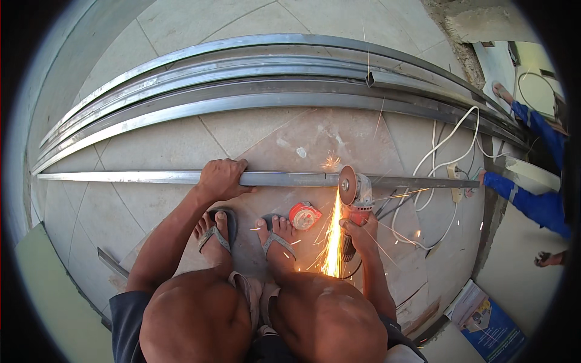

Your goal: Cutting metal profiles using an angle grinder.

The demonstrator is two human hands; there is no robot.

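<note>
A long square metal tube (284, 179) lies across the tiled floor in front of my feet. My left hand (223, 179) is wrapped over it, left of the cutting point. In my right hand (361, 234) is a red and grey angle grinder (362, 204), held by its body. Its round disc (347, 184) meets the tube, and a bright stream of sparks (333, 242) sprays down toward me, with a small burst beyond the tube. A red and white tape measure (304, 216) rests on the floor between my hands, near my right foot.
Several long metal profiles (242, 88) lie side by side beyond the tube. White cable (449, 144) loops on the right, near a power outlet (458, 192). Another person's blue-clothed limb (520, 196) reaches the tube's right end. A short metal offcut (112, 262) lies left.
</note>
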